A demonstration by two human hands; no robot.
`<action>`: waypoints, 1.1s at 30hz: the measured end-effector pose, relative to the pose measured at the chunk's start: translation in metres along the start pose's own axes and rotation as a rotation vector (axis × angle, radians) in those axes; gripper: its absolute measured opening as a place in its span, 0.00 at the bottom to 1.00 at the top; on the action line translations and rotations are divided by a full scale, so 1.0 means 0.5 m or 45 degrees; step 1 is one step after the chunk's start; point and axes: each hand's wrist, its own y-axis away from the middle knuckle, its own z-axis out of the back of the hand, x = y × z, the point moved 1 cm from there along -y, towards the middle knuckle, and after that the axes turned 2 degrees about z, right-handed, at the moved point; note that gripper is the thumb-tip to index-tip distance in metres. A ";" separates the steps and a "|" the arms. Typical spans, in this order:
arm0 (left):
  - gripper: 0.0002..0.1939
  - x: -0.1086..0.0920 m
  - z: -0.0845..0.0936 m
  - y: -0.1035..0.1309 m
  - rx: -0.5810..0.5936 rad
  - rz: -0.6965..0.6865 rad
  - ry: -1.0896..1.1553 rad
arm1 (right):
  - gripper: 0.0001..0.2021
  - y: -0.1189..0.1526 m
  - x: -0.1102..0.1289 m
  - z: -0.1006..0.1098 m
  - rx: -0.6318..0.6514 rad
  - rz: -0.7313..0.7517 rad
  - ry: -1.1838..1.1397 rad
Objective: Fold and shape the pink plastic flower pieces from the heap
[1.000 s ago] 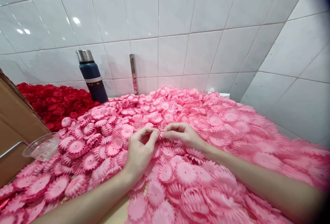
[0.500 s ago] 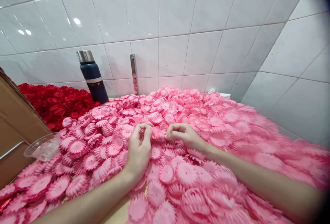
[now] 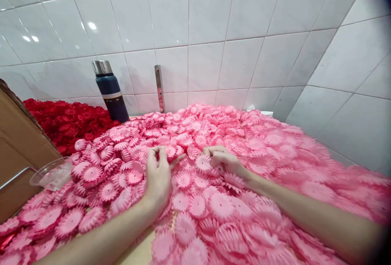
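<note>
**Pink scalloped discs (image 3: 221,204) heaped thick across the table (image 3: 139,250)**

One pink disc (image 3: 203,162) sits against the curled fingers of the right hand (image 3: 229,164), in the middle of the heap; whether they pinch it cannot be told. The left hand (image 3: 159,179) is just across from it, well apart from the right, fingers bent and one digit pointing inward; its grip on any disc cannot be made out. At the heap's left edge lies a clear plastic container (image 3: 51,175), beside a cardboard box (image 3: 23,147). Behind are a red pile (image 3: 70,122), a dark blue bottle (image 3: 111,100) and a metal strip (image 3: 159,88) on the tiled wall (image 3: 207,12).
</note>
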 end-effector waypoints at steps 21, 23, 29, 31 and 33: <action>0.17 -0.031 -0.009 0.018 0.366 -0.092 -0.087 | 0.12 -0.009 -0.001 -0.014 -0.076 -0.004 0.123; 0.17 -0.030 -0.008 0.018 0.419 -0.083 -0.066 | 0.12 -0.011 -0.003 -0.011 -0.099 -0.008 0.093; 0.16 -0.025 -0.011 0.021 0.645 -0.074 -0.073 | 0.10 -0.010 -0.009 -0.012 -0.116 0.009 0.111; 0.14 -0.028 -0.013 0.022 0.629 -0.057 -0.050 | 0.08 -0.010 -0.007 -0.015 -0.135 0.017 0.145; 0.13 -0.030 -0.014 0.021 0.545 -0.023 0.003 | 0.07 -0.010 -0.006 -0.017 -0.152 0.002 0.185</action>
